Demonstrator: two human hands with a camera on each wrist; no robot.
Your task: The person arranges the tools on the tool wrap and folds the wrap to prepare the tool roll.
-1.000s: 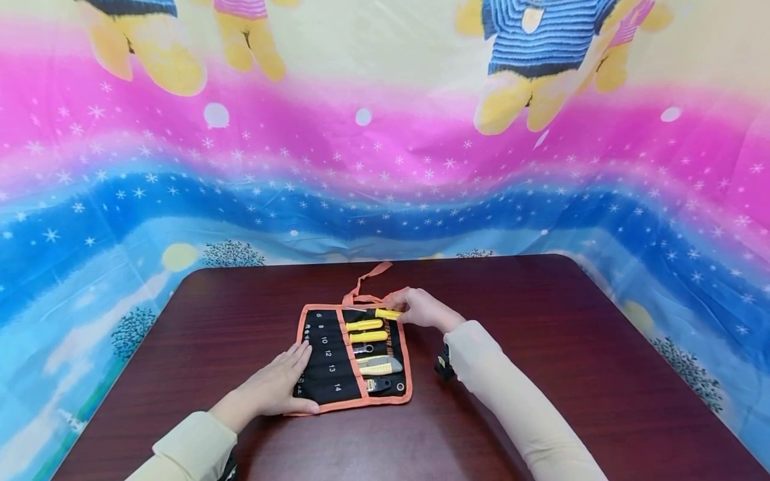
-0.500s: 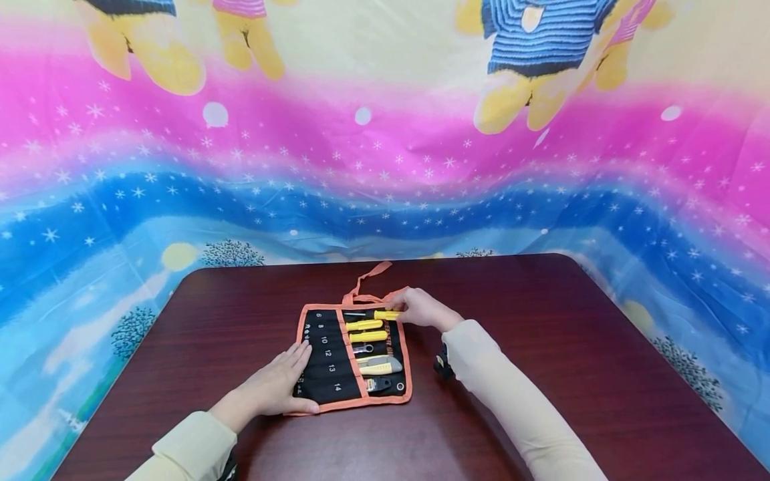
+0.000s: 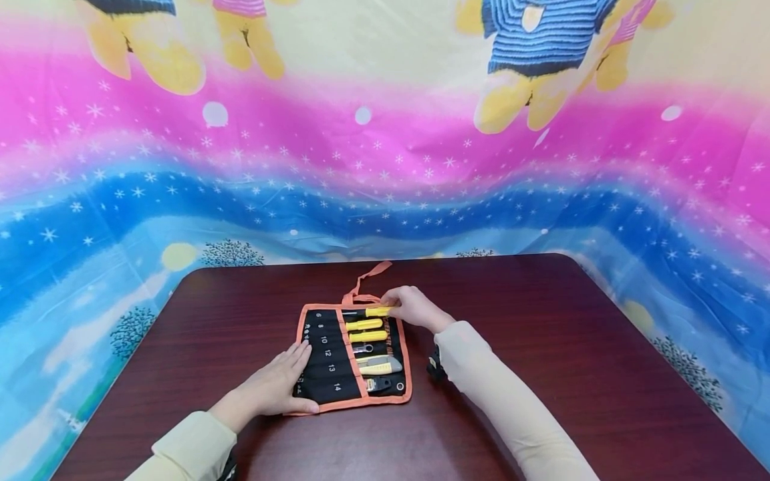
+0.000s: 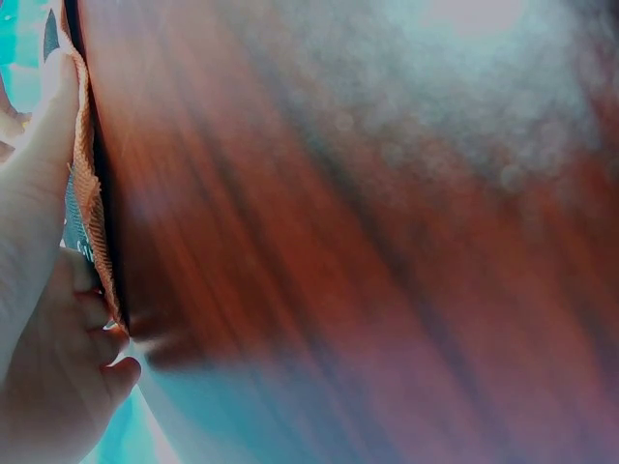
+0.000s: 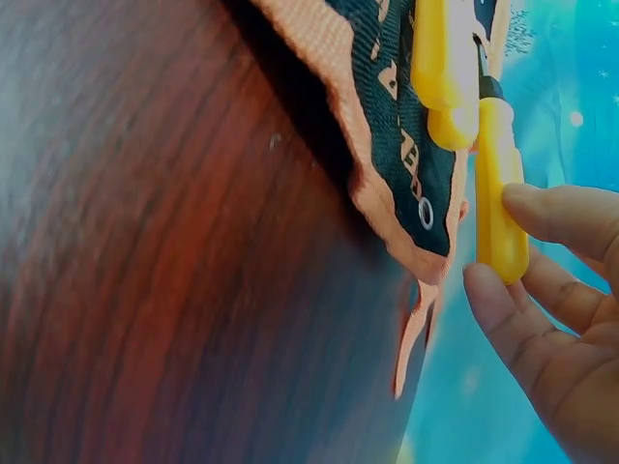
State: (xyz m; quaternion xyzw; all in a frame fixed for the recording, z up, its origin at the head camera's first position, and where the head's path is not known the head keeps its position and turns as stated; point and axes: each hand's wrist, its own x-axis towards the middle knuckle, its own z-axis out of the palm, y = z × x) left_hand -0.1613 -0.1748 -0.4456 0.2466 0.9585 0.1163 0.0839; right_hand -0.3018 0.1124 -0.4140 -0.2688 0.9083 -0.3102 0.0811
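A black tool roll [image 3: 321, 384] with orange trim lies unrolled on the table, its pockets numbered. My left hand [image 3: 273, 381] rests flat on its left edge; in the left wrist view the thumb lies along the orange trim. At the roll's far end my right hand [image 3: 416, 308] pinches the yellow handle of a screwdriver [image 3: 375, 312]. Its shaft points left, toward the top pocket; whether the tip is inside, I cannot tell. In the right wrist view, thumb and fingers hold the handle's end [image 5: 498, 222]. Two more yellow handles [image 3: 365, 325] sit in the pockets below.
Lower pockets hold a wrench [image 3: 363, 349], a yellow-and-grey utility knife [image 3: 379, 365] and a black tool [image 3: 379, 385]. An orange tie strap [image 3: 359, 287] trails off the far side. The dark wooden table [image 3: 511, 294] meets a printed cloth backdrop [image 3: 385, 167].
My right hand has moved left with the screwdriver, bringing its shaft closer to the top pocket and levelling it along the roll. The left hand has stayed in place.
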